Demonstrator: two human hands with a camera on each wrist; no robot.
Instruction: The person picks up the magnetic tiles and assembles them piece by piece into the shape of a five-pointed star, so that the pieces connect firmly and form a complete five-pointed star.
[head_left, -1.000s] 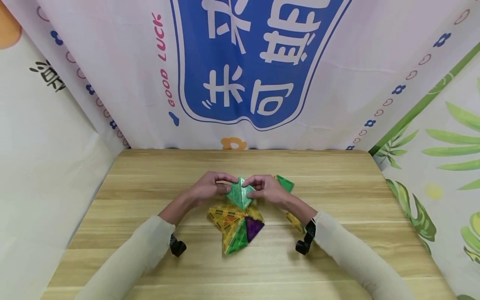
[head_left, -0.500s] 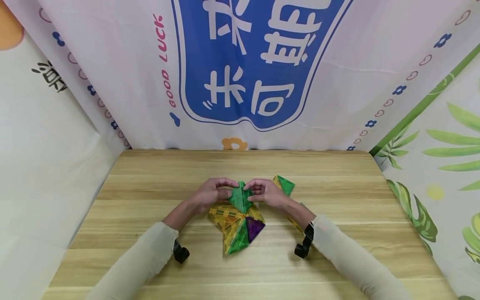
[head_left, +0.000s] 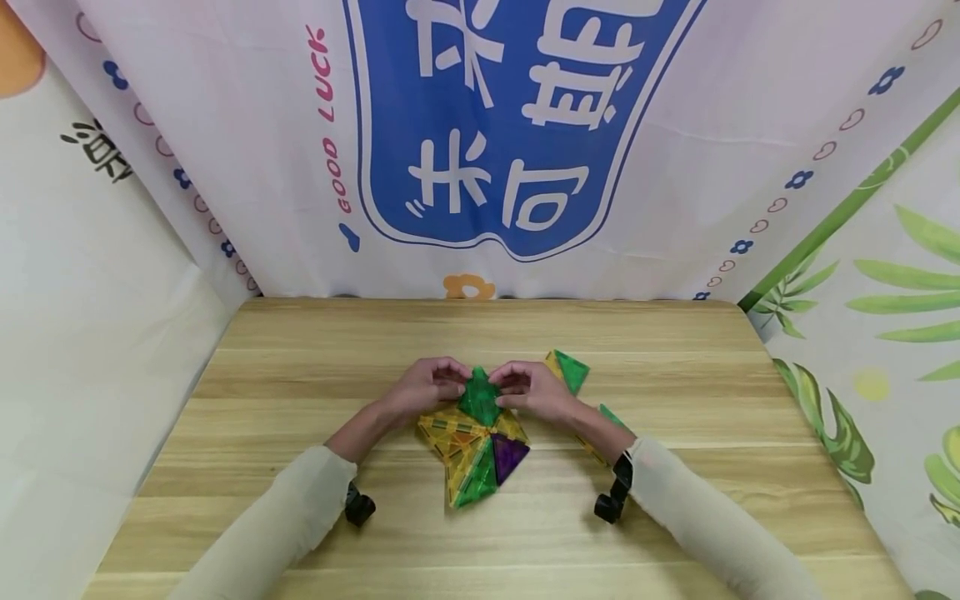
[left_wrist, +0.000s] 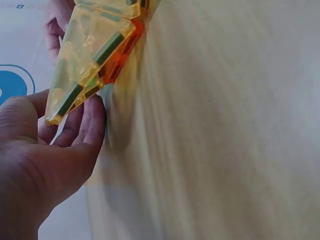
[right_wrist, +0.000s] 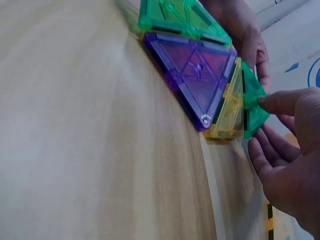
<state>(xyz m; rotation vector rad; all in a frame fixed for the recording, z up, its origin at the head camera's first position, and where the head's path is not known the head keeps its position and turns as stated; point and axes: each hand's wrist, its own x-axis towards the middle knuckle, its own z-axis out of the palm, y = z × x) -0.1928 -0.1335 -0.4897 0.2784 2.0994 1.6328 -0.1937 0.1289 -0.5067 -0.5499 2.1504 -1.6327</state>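
Observation:
Two joined green triangular magnetic tiles (head_left: 480,398) stand at the far side of a built cluster, my hands on either side. My left hand (head_left: 429,388) pinches their left edge in the head view; its fingertips are partly hidden behind a yellow tile (left_wrist: 82,65) in the left wrist view. With thumb and fingers, my right hand (right_wrist: 295,150) pinches the green piece (right_wrist: 254,102) from the right. The cluster also has yellow tiles (head_left: 438,429), a purple triangle (head_left: 510,457), a nearer green triangle (head_left: 480,479) and an orange part (left_wrist: 122,55) low inside.
Right of the cluster lies a green-and-yellow tile pair (head_left: 572,372). Another green tile (head_left: 615,414) with yellow beside it is partly covered by my right forearm. The wooden table (head_left: 337,325) meets a printed cloth (head_left: 300,258) at its back edge.
The joined green tiles have come down and slightly nearer, onto the cluster's far side, and look darker. Both hands have shifted with them, keeping their hold.

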